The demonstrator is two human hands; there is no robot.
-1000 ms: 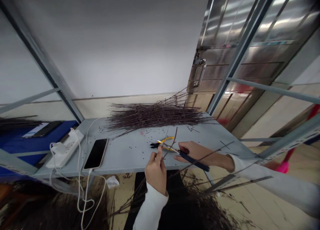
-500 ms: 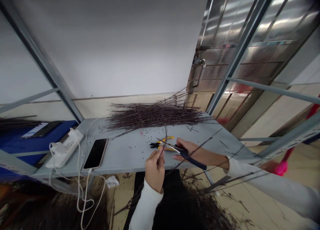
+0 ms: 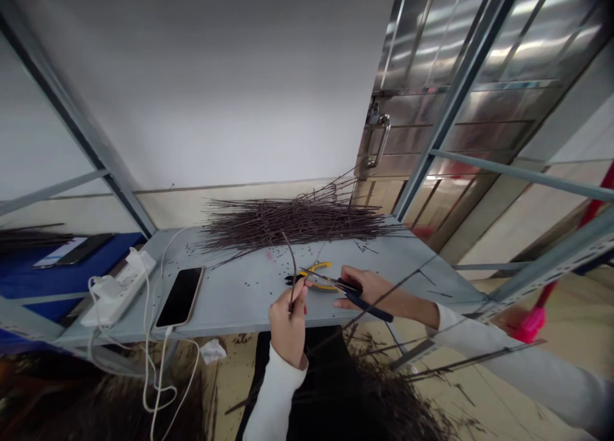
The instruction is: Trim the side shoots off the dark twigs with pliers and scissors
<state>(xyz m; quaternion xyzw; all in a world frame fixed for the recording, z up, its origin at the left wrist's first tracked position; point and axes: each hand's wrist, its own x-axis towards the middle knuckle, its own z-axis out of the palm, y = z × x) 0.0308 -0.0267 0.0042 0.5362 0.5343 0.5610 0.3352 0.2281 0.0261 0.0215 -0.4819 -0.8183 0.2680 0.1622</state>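
My left hand (image 3: 286, 319) is closed in a pinch around a thin dark twig (image 3: 291, 255), whose curved tip rises above the fingers over the shelf. Long, thin side stems stretch out to the lower right, across my right forearm. In my right hand (image 3: 367, 291) is a pair of snips (image 3: 371, 307) with dark blue handles and slim silver blades. The blade tips lie just right of the twig, close to my left fingertips; whether they touch it I cannot tell. Yellow-handled cutting pliers (image 3: 327, 265) lie on the shelf behind the blades, partly hidden.
A large pile of dark twigs (image 3: 288, 220) lies along the back of the grey shelf (image 3: 230, 300). A phone (image 3: 180, 297) and white power strip (image 3: 119, 287) with cables are at left. Metal posts (image 3: 455, 102) flank the shelf. More twigs (image 3: 398, 396) lie below at right.
My left hand has moved slightly left, and the twig's tip now leans left instead of standing near the blades. The snips stay nearly in place, with their blades looking closer together.
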